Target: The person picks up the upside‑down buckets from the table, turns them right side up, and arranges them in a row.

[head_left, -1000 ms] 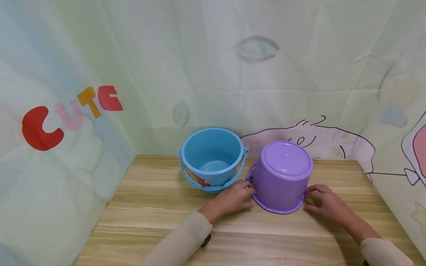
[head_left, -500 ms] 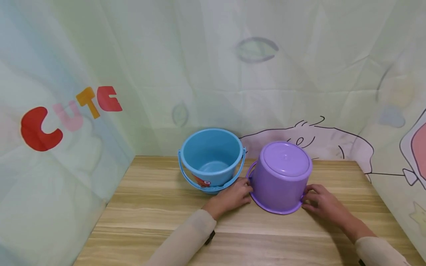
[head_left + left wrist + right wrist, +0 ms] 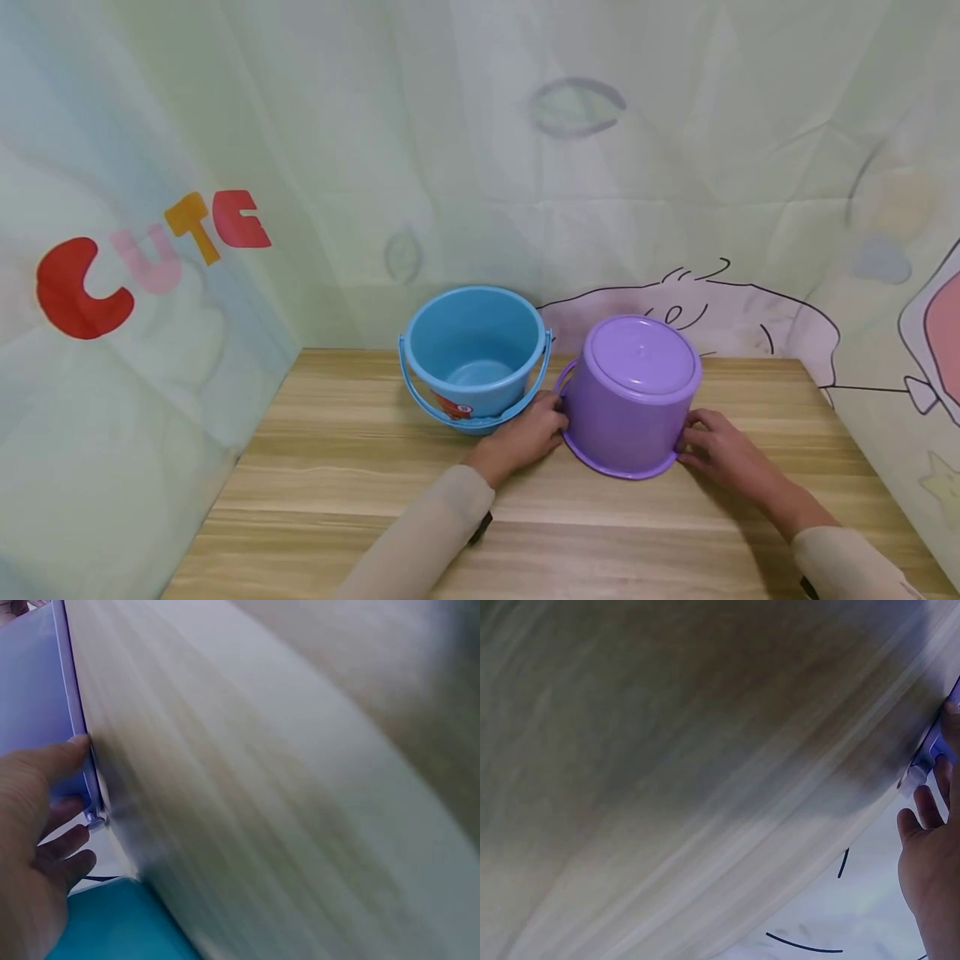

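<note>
A purple bucket point(image 3: 630, 417) stands upside down on the wooden table point(image 3: 585, 533), its flat base facing up. At its left side is my left hand point(image 3: 528, 435); in the left wrist view the thumb point(image 3: 73, 750) touches the bucket's rim and the other fingers lie loosely bent beside the handle joint. My right hand point(image 3: 723, 454) touches the rim from the right, fingers loosely bent near the other handle joint point(image 3: 915, 778). An upright blue bucket point(image 3: 476, 342) stands just behind and left of my left hand, its handle hanging in front.
A printed cloth point(image 3: 465, 167) hangs behind the table and along both sides. Red, pink and orange letters mark its left part. Bare wood surface lies in front of both buckets.
Both my hands have drawn in slightly against the sides of the purple bucket. Neither bucket has visibly moved on the table; the head view has shifted a little.
</note>
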